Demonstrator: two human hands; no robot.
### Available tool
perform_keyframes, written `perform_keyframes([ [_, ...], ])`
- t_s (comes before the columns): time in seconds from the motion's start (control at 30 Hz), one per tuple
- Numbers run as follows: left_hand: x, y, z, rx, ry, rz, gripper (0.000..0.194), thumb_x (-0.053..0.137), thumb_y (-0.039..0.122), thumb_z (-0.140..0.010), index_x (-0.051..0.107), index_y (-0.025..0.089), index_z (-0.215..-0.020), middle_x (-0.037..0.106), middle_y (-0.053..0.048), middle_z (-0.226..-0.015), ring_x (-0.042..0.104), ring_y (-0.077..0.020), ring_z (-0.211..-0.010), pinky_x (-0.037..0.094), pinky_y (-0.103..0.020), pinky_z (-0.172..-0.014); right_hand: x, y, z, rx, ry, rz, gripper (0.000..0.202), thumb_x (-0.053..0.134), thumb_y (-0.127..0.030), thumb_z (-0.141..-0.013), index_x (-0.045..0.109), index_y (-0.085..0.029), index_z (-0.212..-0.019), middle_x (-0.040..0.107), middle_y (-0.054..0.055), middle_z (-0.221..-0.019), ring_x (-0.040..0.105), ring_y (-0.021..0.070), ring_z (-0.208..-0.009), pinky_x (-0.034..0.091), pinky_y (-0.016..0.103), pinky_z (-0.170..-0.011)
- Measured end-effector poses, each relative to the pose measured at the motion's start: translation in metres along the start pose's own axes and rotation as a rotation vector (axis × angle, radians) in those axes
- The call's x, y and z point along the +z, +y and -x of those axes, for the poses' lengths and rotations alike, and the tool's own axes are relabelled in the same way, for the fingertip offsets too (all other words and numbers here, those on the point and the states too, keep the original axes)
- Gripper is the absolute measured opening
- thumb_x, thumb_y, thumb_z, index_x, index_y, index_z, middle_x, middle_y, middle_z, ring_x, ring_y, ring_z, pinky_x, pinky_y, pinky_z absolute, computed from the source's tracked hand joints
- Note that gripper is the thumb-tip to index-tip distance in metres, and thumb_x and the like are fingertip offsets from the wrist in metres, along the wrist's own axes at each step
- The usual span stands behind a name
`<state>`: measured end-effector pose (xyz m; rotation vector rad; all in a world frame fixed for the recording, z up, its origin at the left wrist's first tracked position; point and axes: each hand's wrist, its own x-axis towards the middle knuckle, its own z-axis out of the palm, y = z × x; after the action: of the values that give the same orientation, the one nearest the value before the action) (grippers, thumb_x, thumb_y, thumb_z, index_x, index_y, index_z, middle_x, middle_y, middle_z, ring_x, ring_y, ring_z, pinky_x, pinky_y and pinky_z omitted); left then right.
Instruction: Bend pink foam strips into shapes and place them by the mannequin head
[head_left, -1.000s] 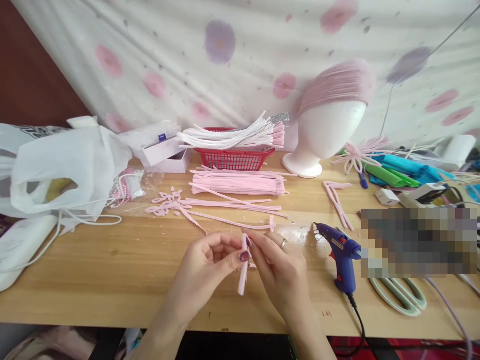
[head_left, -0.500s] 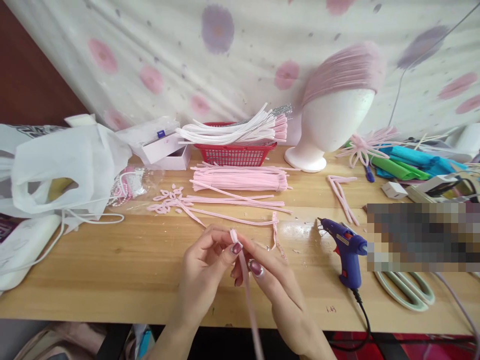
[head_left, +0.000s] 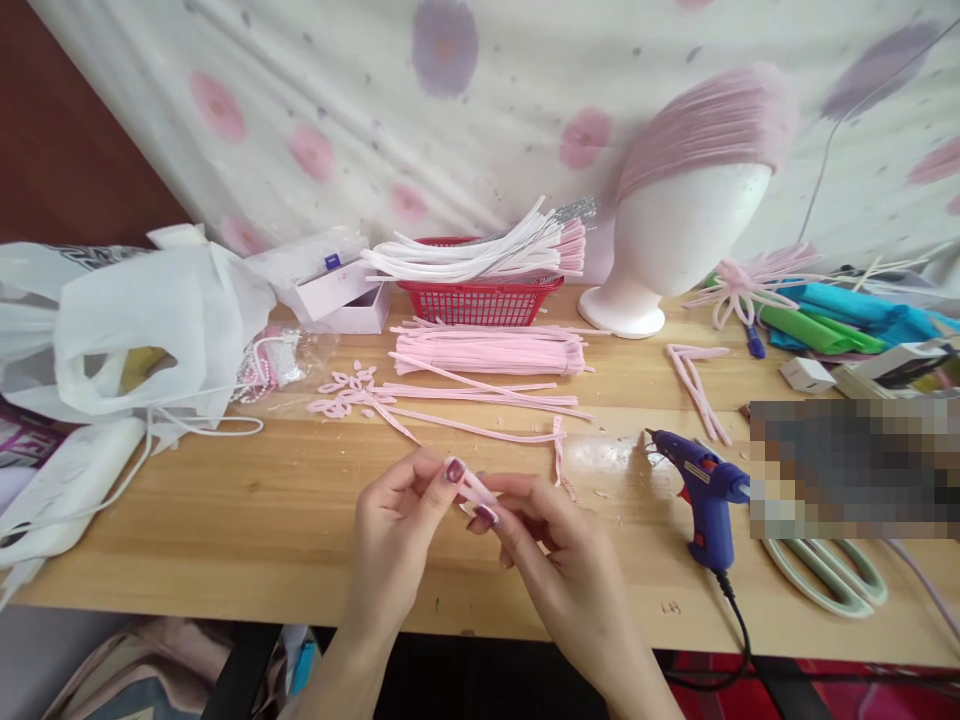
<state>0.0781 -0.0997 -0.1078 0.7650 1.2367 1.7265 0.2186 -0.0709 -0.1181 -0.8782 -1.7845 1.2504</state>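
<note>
Both hands are raised over the front of the table, pinching a pink pipe cleaner (head_left: 475,487) between them. My left hand (head_left: 397,540) grips one end with thumb and fingertips. Close beside it, my right hand (head_left: 562,550) pinches the strip with thumb and bent fingers; part of it is hidden behind them. Just beyond the hands lie loose pink pipe cleaners (head_left: 480,397) and a cluster of small pink loops (head_left: 345,390). A thick pink bundle of pipe cleaners (head_left: 487,354) rests behind these.
A blue glue gun (head_left: 709,500) and pale green scissors (head_left: 829,580) lie at the right. Behind stand a red basket (head_left: 480,305) of pipe cleaners and a white foam head (head_left: 682,230) wearing pink strands. A white plastic bag (head_left: 172,310) sits at the left.
The strip's long tail no longer hangs down toward me; the piece now runs short between both hands. My right fingers have curled in to pinch it. The view has shifted slightly.
</note>
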Motion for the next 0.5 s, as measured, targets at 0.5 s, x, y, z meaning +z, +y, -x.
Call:
perform_keyframes([
  [0.5,-0.004,-0.016,0.001,-0.010,0.039,0.302,0.022,0.084,0.033,-0.073,0.067,0.019,-0.071,0.063,0.000,-0.088,0.061,-0.0121,-0.076,0.051,-0.023,-0.068,0.000,-0.007,0.001,0.021,-0.173,0.191,0.034,0.037,-0.030,-0.104,0.043,-0.022,-0.072,0.051,-0.004,-0.063,0.051,0.0105,-0.055,0.037,0.022,-0.055],
])
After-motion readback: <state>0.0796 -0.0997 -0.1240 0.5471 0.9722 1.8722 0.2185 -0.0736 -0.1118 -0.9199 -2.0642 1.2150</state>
